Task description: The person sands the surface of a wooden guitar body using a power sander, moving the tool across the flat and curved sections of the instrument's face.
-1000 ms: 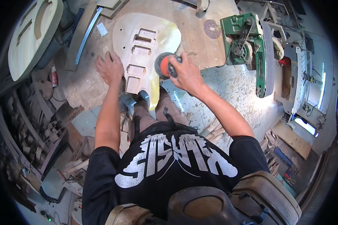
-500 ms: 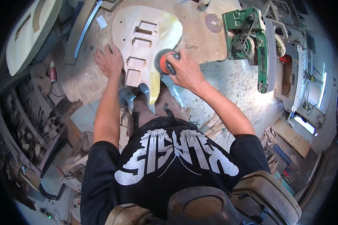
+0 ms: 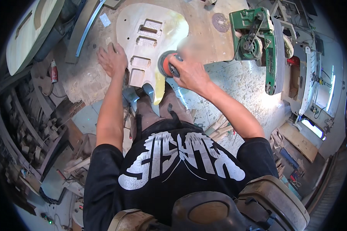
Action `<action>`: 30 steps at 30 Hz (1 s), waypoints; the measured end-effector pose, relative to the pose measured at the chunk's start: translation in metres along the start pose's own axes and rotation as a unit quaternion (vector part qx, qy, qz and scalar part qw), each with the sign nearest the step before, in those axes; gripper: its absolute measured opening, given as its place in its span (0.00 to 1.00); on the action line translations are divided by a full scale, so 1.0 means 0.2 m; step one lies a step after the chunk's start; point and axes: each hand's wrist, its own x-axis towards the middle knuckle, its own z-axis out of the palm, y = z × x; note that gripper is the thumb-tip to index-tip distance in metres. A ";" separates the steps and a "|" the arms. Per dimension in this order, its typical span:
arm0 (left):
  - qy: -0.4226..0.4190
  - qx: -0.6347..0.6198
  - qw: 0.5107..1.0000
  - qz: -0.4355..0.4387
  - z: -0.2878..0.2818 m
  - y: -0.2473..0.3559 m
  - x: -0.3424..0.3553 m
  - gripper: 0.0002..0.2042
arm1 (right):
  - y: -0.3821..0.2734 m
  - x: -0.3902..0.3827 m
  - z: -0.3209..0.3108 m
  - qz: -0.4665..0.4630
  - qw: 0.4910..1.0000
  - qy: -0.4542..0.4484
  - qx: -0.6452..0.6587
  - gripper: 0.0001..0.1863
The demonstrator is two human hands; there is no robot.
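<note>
A pale wooden guitar body with several routed pockets and two small holes lies on the workbench, yellowish along its right side and lower horn. My right hand grips a round orange-and-grey hand sander, which rests on the body's right edge just above that horn. My left hand is on the bench just beside the body's left edge, fingers apart and bent, holding nothing that I can see. A blurred pale patch sits just above my right hand, hiding what is there.
A green belt-sanding machine stands at the bench's right end, near a sanding disc. At left are another wooden body, a metal strip and a red tube. Wood offcuts lie on the floor.
The bench and guitar body have shifted upward in the view. The sander has slid slightly along the body's right edge toward the lower horn. My left hand stays beside the body.
</note>
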 end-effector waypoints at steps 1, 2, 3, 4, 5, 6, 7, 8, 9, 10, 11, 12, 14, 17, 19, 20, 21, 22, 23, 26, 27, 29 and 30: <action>0.000 0.000 1.000 0.000 0.00 0.00 0.00 0.28 | -0.02 -0.01 -0.01 0.013 1.000 -0.016 -0.002 0.33; -0.002 0.000 1.000 -0.001 0.00 0.00 0.00 0.28 | 0.00 -0.01 -0.02 0.013 1.000 -0.016 -0.003 0.33; -0.005 0.000 1.000 -0.003 0.00 0.00 0.00 0.28 | 0.04 -0.02 -0.02 0.024 1.000 0.001 -0.003 0.33; -0.005 0.000 1.000 -0.003 0.00 0.01 0.00 0.28 | 0.07 -0.02 -0.03 0.034 0.999 0.017 -0.002 0.34; -0.002 0.006 1.000 0.002 0.00 0.01 0.01 0.28 | 0.11 -0.01 -0.03 0.035 0.999 0.017 -0.003 0.34; 0.000 0.012 1.000 0.007 0.00 0.01 0.01 0.28 | 0.15 0.02 -0.04 0.044 0.998 0.038 -0.016 0.33; 0.000 0.011 1.000 0.007 0.00 0.01 0.00 0.28 | 0.17 0.03 -0.05 0.052 0.996 0.058 -0.030 0.33; 0.002 0.008 1.000 0.008 0.00 0.01 0.00 0.28 | 0.17 0.04 -0.05 0.053 0.996 0.059 -0.030 0.33; 0.004 0.005 1.000 0.008 0.01 0.01 0.01 0.28 | 0.16 0.05 -0.06 0.052 0.997 0.056 -0.027 0.33; 0.004 0.005 1.000 0.008 0.01 0.00 0.00 0.28 | 0.16 0.06 -0.06 0.052 0.997 0.053 -0.024 0.32; 0.010 0.027 1.000 0.010 0.01 -0.01 0.00 0.28 | 0.14 0.05 -0.05 0.051 0.997 0.054 -0.024 0.32; 0.015 0.049 0.999 0.011 0.01 -0.01 0.01 0.28 | 0.11 0.04 -0.03 0.035 0.998 0.042 -0.018 0.32; 0.008 0.026 1.000 0.007 0.01 -0.01 0.01 0.28 | 0.08 0.00 -0.01 0.020 0.999 0.030 -0.012 0.33; 0.003 0.003 1.000 0.007 0.01 -0.01 0.00 0.28 | 0.09 -0.03 0.00 0.018 1.000 0.008 -0.005 0.34; 0.008 0.001 1.000 0.008 0.01 -0.01 0.00 0.28 | 0.15 -0.04 -0.02 0.049 0.998 0.042 -0.016 0.34; 0.008 0.005 1.000 0.008 0.02 0.00 0.00 0.29 | 0.16 -0.03 -0.03 0.049 0.998 0.042 -0.017 0.34; 0.009 0.008 1.000 0.009 0.02 0.00 0.00 0.29 | 0.18 -0.02 -0.04 0.053 0.998 0.042 -0.020 0.33; 0.010 0.007 1.000 0.009 0.02 0.00 0.01 0.29 | 0.18 -0.01 -0.05 0.058 0.997 0.042 -0.023 0.33; 0.010 0.006 1.000 0.008 0.02 -0.01 0.00 0.29 | 0.18 -0.01 -0.04 0.058 0.997 0.042 -0.024 0.33; 0.005 0.015 1.000 0.006 0.02 -0.02 0.01 0.29 | 0.13 -0.02 -0.01 0.015 0.998 0.057 -0.016 0.33; 0.000 0.026 1.000 0.006 0.02 -0.01 0.01 0.28 | 0.10 -0.03 0.00 0.016 0.999 0.045 -0.003 0.34; -0.001 0.024 1.000 0.006 0.02 -0.01 0.01 0.28 | 0.05 -0.02 0.01 0.021 0.999 0.026 0.013 0.34; -0.002 0.023 1.000 0.005 0.02 -0.01 0.00 0.28 | 0.04 0.00 0.00 0.021 0.999 0.026 0.013 0.34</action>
